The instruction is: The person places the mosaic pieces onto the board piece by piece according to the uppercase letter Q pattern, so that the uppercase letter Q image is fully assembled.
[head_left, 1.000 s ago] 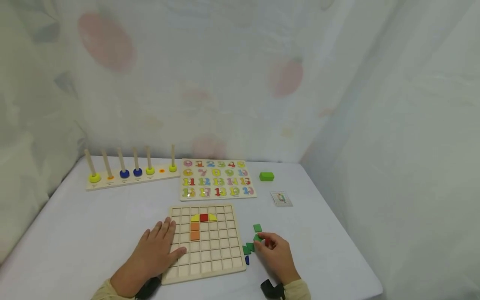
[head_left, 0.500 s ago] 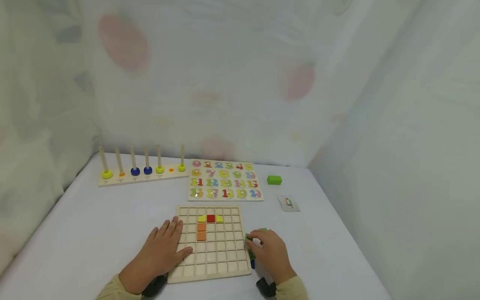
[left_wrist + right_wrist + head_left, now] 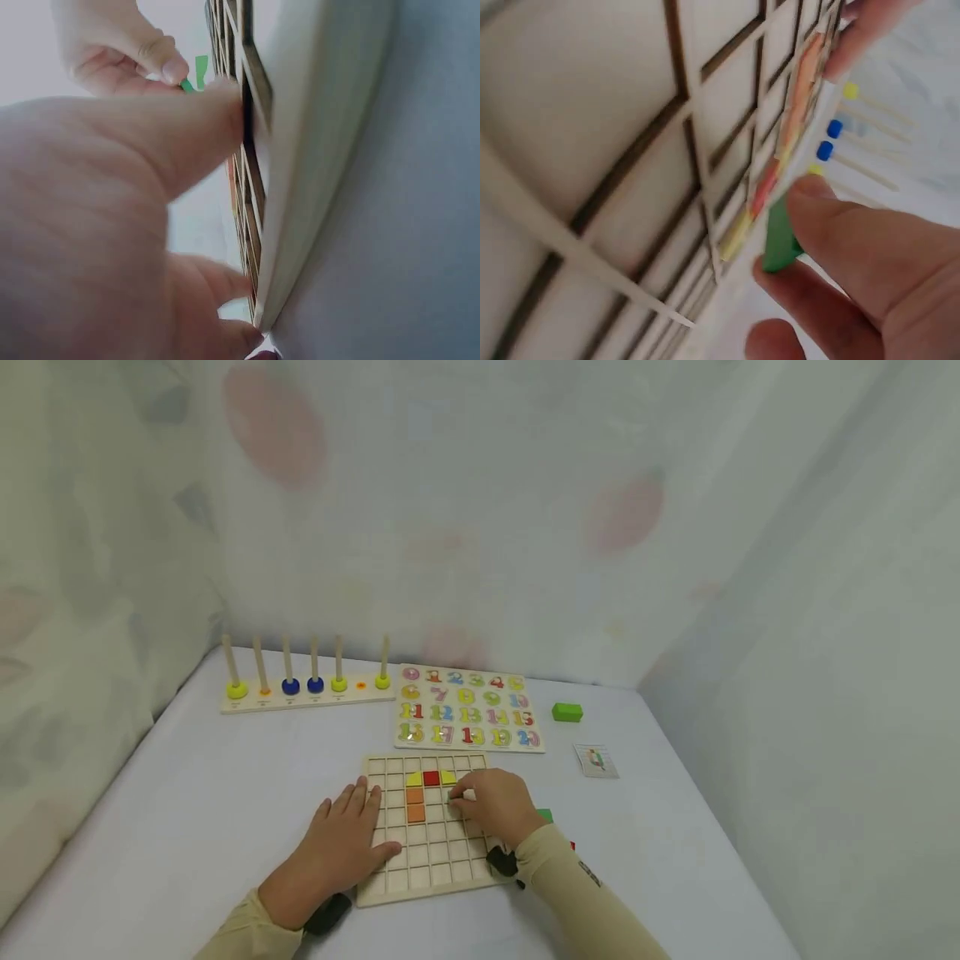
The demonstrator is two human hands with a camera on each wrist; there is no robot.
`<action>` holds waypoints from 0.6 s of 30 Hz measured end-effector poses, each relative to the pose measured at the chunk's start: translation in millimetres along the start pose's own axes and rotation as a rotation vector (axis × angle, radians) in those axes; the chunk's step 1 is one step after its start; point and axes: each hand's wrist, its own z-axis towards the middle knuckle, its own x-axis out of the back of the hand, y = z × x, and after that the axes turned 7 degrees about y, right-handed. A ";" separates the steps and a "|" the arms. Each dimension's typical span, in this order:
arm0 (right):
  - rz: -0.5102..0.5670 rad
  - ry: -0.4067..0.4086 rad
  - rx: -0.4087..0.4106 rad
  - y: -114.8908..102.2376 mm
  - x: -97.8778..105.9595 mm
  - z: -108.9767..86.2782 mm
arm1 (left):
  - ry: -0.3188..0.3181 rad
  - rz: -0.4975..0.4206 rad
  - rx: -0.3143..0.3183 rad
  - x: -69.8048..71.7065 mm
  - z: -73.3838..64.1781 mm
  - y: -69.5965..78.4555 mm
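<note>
The right hand pinches a green tile in a narrow grip over the right half of the grid board. The left hand rests, fingers extended, on the board's left edge. Right of the board, the right sleeve partly hides a red piece. Behind the board: number puzzle; left-rear, peg stand; right-rear, green block, picture card.
</note>
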 end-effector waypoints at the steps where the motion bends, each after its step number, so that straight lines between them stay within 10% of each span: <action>1: -0.015 0.005 0.002 0.6 -1.6 2.2 | -0.001 0.003 -0.002 0.8 1.4 0.5; 12: -0.116 -0.154 0.064 6.0 8.4 10.4 | -0.029 0.014 0.017 6.4 12.0 5.7; 18: 0.080 -0.019 -0.306 47.3 36.3 -14.0 | -0.046 0.003 0.026 1.5 8.0 -1.1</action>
